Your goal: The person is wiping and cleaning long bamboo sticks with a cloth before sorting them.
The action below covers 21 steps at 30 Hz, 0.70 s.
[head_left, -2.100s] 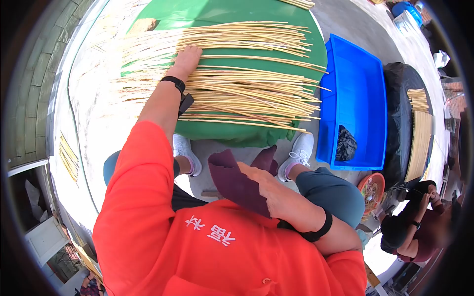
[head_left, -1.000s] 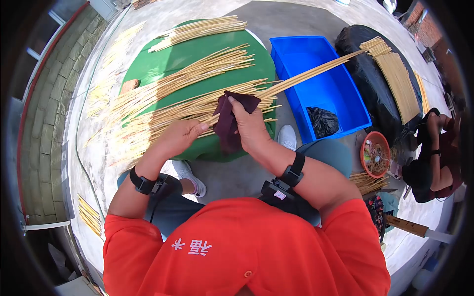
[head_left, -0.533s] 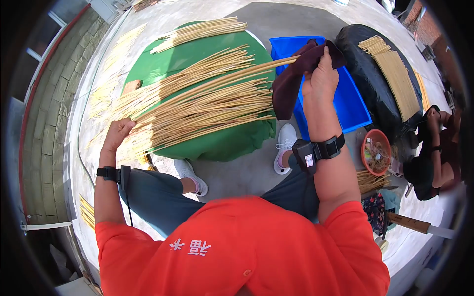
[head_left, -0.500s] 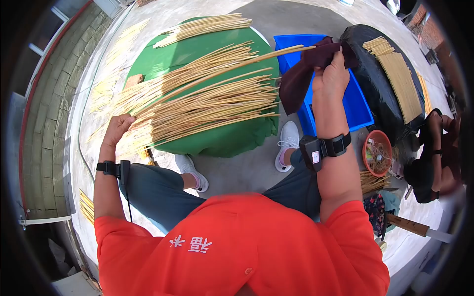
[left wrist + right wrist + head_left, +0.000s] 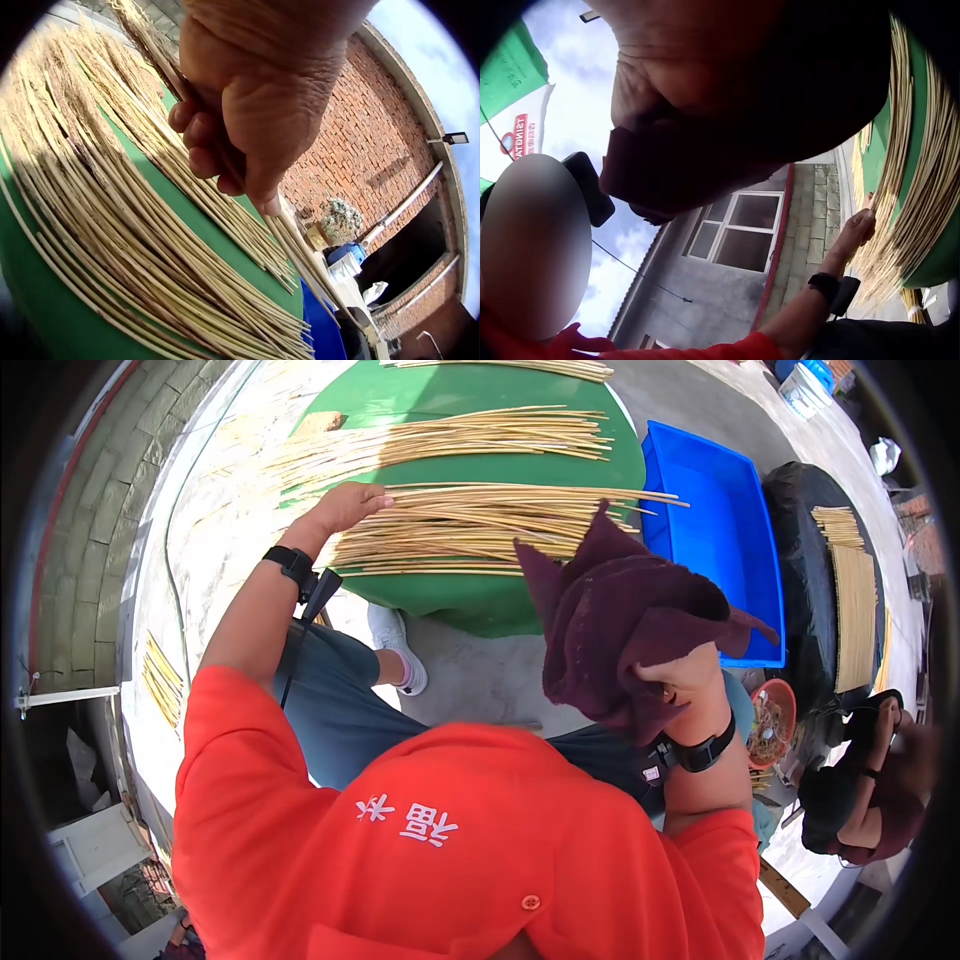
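Observation:
In the head view my left hand (image 5: 345, 508) is over the left part of the near pile of pale stalks (image 5: 450, 538). Seen from the left wrist, its fingers curl round a few thin stalks (image 5: 296, 259), thumb pressed along them, their cut ends pointing away to the lower right. My right hand (image 5: 690, 672) grips a bunched maroon cloth (image 5: 620, 625), held up on the right above my knee, away from the stalks. Folds of the cloth hide most of its fingers. From the right wrist, hand and cloth are dark.
A green-covered table (image 5: 470, 595) bears more stalks (image 5: 500, 435) and a brick-like block (image 5: 320, 422). Right of it stand a blue tub (image 5: 715, 510), a black-covered surface (image 5: 800, 590) with a stalk mat (image 5: 853, 620), and an orange basin (image 5: 782, 705). Another person (image 5: 860, 790) sits at the far right.
The maroon cloth first wrapped stalks near my left hand, then slid right to their ends. Since then my right hand has drawn it off, back toward my body. My left hand still holds stalks.

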Motion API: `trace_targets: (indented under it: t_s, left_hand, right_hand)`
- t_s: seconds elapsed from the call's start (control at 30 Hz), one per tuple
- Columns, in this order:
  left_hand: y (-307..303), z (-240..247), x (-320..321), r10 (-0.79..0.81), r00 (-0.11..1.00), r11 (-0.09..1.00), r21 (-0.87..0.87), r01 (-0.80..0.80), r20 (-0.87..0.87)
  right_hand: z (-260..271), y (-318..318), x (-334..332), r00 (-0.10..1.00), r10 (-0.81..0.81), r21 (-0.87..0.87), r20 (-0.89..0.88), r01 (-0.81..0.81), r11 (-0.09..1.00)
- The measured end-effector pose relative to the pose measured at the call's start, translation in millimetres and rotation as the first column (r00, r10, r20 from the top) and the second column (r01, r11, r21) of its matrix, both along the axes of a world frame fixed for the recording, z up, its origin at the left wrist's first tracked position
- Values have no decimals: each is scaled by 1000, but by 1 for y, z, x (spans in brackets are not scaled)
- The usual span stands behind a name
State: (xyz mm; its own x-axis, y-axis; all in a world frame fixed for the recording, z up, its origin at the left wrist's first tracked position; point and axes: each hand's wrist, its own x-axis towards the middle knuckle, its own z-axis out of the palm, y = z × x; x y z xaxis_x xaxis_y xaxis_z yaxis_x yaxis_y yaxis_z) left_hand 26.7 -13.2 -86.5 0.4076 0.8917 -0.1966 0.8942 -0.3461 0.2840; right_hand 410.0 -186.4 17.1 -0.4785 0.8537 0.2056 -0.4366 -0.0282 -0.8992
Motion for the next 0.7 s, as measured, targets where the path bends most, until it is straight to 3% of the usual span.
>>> trace_targets:
  t_s: [0.03, 0.07, 0.13, 0.23, 0.27, 0.33, 0.4, 0.5, 0.7]
  left_hand:
    - [6, -15, 0, -30, 999, 1000, -11, 30, -19]
    - [10, -30, 0, -60, 997, 998, -22, 60, -37]
    - [17, -55, -5, -88, 994, 995, -56, 85, -61]
    - [19, -74, -8, -77, 980, 997, -34, 72, -181]
    - [19, -76, -9, -77, 982, 997, -42, 70, -175]
    - [22, -79, -17, -32, 981, 994, 96, 51, -191]
    - [25, -80, -23, -2, 969, 993, 113, 31, -249]
    - [26, -83, -27, 55, 916, 946, 314, 79, -398]
    - [23, -83, -15, 152, 898, 905, 423, 42, -414]
  right_hand:
    - [6, -5, -13, 965, 186, 39, 185, -196, 980]
    - [-1, -3, -22, 867, 428, 20, 253, -447, 894]
    - [-14, 3, -40, 582, 736, 11, 345, -787, 617]
    - [-34, 3, -47, 520, 822, -98, 235, -828, 552]
    - [-34, 4, -46, 554, 804, -129, 217, -800, 586]
    - [-34, 7, -47, 590, 783, -166, 197, -767, 619]
    - [-35, 10, -48, 607, 763, -80, 221, -769, 634]
    - [-33, 10, -54, 621, 752, -57, 221, -762, 645]
    - [-35, 9, -56, 592, 770, -34, 237, -787, 616]
